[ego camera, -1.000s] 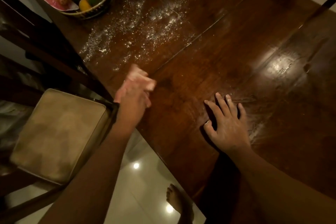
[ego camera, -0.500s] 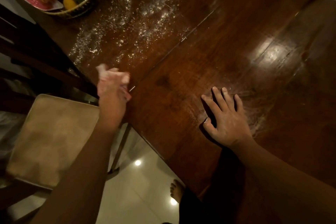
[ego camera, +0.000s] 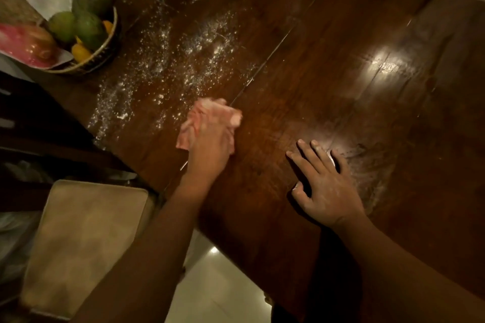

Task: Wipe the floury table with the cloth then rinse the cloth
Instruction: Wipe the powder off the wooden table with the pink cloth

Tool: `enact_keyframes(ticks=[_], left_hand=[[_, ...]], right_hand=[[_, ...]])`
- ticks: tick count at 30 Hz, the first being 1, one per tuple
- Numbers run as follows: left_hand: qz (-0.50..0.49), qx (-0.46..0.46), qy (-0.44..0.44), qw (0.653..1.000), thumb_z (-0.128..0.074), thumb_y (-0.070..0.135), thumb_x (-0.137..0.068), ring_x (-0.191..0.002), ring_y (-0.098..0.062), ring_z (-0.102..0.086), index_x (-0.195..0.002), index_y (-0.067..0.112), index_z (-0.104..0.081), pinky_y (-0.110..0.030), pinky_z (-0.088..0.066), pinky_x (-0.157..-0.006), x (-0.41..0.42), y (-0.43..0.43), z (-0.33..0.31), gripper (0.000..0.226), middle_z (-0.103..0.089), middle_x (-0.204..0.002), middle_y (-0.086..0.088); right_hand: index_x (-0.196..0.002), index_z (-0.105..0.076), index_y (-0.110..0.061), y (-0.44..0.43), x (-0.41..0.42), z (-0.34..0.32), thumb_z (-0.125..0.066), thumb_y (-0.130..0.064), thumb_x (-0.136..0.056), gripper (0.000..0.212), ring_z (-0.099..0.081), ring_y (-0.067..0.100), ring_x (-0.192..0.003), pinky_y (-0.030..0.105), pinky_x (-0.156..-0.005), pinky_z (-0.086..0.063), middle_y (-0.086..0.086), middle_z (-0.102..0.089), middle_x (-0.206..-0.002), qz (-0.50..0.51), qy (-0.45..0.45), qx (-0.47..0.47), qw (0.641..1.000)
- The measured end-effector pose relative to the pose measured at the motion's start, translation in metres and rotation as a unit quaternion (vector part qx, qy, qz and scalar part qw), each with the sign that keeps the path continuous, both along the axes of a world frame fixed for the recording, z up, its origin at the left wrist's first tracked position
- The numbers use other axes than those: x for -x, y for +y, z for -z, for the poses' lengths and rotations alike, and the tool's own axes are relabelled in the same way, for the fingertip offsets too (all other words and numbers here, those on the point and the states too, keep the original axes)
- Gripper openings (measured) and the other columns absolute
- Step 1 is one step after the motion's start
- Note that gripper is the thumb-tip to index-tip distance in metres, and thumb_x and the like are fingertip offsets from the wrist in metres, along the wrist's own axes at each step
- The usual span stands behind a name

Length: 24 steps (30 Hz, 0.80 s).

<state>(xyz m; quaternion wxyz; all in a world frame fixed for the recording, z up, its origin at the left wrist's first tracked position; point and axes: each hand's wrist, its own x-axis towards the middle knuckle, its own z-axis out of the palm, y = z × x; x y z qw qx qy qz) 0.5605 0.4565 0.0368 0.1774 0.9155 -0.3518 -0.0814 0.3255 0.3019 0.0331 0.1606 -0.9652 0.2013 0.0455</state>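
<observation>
The left grip (ego camera: 210, 147), fingers half hidden, clutches a crumpled pink cloth (ego camera: 212, 113), blurred, on the dark wooden bench (ego camera: 341, 34) at the near edge of scattered white flour (ego camera: 170, 60). The right grip (ego camera: 325, 186) lies released, fingers spread flat on the wood.

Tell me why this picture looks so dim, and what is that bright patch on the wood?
Head view: dim warm light; the patch is glare on the polished table; the cloth in the left hand is motion-blurred; the fruit basket looks soft.
</observation>
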Motion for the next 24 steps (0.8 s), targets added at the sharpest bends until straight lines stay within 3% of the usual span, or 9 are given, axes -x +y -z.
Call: enact_keyframes(ticks=[2, 5, 8, 10, 12, 15, 18, 21, 24], left_hand=[[-0.126, 0.02, 0.028, 0.991, -0.04, 0.018, -0.101, -0.143, -0.027, -0.032, -0.143, 0.03, -0.041, -0.062, -0.023, -0.114, -0.042, -0.028, 0.001, 0.044, -0.033, -0.157, 0.001], [-0.234, -0.014, 0.057, 0.97, -0.04, 0.024, -0.102, -0.149, -0.035, -0.014, -0.147, 0.027, -0.039, -0.065, -0.006, -0.117, -0.061, -0.092, -0.002, 0.045, -0.025, -0.161, -0.004], [0.028, 0.021, 0.019, 0.999, -0.048, 0.016, -0.098, -0.149, -0.029, -0.015, -0.14, 0.031, -0.05, -0.062, -0.007, -0.118, -0.047, -0.126, 0.005, 0.044, -0.028, -0.16, 0.001], [0.204, 0.057, 0.1, 0.972, -0.051, 0.013, -0.095, -0.15, -0.015, -0.013, -0.135, 0.036, -0.057, -0.052, -0.001, -0.122, -0.042, -0.117, 0.005, 0.046, -0.036, -0.156, 0.007], [0.236, 0.091, 0.124, 0.96, -0.059, 0.009, -0.089, -0.144, -0.007, -0.029, -0.128, 0.032, -0.064, -0.042, -0.016, -0.123, -0.06, -0.104, 0.003, 0.045, -0.051, -0.145, 0.009], [0.02, 0.118, 0.032, 0.992, -0.057, 0.004, -0.091, -0.125, -0.013, -0.053, -0.127, 0.023, -0.064, -0.033, -0.041, -0.107, -0.103, -0.117, 0.002, 0.041, -0.06, -0.134, 0.002], [-0.146, -0.001, -0.004, 0.989, -0.047, 0.009, -0.095, -0.137, -0.031, -0.04, -0.141, 0.025, -0.048, -0.049, -0.031, -0.111, -0.112, -0.152, 0.001, 0.048, -0.045, -0.149, -0.006], [0.013, 0.024, -0.024, 0.999, -0.05, 0.001, -0.087, -0.142, -0.028, -0.032, -0.132, 0.028, -0.056, -0.059, -0.023, -0.115, -0.093, -0.179, 0.01, 0.053, -0.039, -0.154, -0.002], [0.267, 0.086, 0.076, 0.957, -0.046, -0.003, -0.082, -0.147, -0.023, -0.028, -0.127, 0.031, -0.065, -0.059, -0.015, -0.119, -0.064, -0.176, 0.01, 0.059, -0.042, -0.153, 0.001]], right_hand=[[-0.158, -0.018, -0.036, -0.001, -0.008, -0.001, -0.033, -0.053, -0.094, 0.068, -0.004, 0.014, -0.155, 0.048, -0.124, 0.0, -0.004, -0.007, -0.169, 0.095, 0.0, -0.005, 0.995], [-0.158, -0.014, -0.032, -0.006, -0.026, 0.0, -0.033, -0.056, -0.094, 0.071, 0.001, 0.018, -0.155, 0.052, -0.123, -0.001, 0.0, -0.004, -0.169, 0.248, 0.002, 0.005, 0.969], [-0.16, -0.01, -0.028, -0.008, -0.033, 0.004, -0.029, -0.058, -0.095, 0.074, 0.004, 0.025, -0.155, 0.057, -0.121, -0.002, 0.006, 0.0, -0.169, 0.233, 0.026, 0.033, 0.972], [-0.161, -0.01, -0.023, -0.006, -0.033, 0.004, -0.028, -0.06, -0.095, 0.078, 0.001, 0.031, -0.155, 0.061, -0.119, -0.003, 0.012, -0.002, -0.168, 0.215, 0.043, 0.044, 0.975], [-0.161, -0.01, -0.02, -0.005, -0.033, 0.004, -0.029, -0.06, -0.094, 0.08, -0.003, 0.036, -0.154, 0.064, -0.118, -0.003, 0.016, -0.002, -0.168, 0.202, 0.062, 0.047, 0.976], [-0.161, -0.007, -0.018, -0.007, -0.035, 0.004, -0.03, -0.059, -0.094, 0.082, -0.001, 0.038, -0.154, 0.066, -0.118, -0.003, 0.018, 0.001, -0.167, 0.191, 0.078, 0.052, 0.977], [-0.161, -0.008, -0.017, -0.008, -0.035, 0.003, -0.032, -0.058, -0.093, 0.083, -0.001, 0.039, -0.154, 0.068, -0.118, -0.007, 0.02, -0.001, -0.167, 0.187, 0.08, 0.055, 0.978], [-0.16, -0.011, -0.015, -0.009, -0.036, 0.002, -0.036, -0.056, -0.092, 0.084, -0.003, 0.039, -0.154, 0.068, -0.117, -0.009, 0.021, -0.004, -0.166, 0.185, 0.076, 0.055, 0.978], [-0.16, -0.014, -0.015, -0.01, -0.038, 0.001, -0.039, -0.054, -0.09, 0.084, -0.007, 0.04, -0.153, 0.068, -0.117, -0.009, 0.021, -0.006, -0.166, 0.182, 0.069, 0.054, 0.979]])
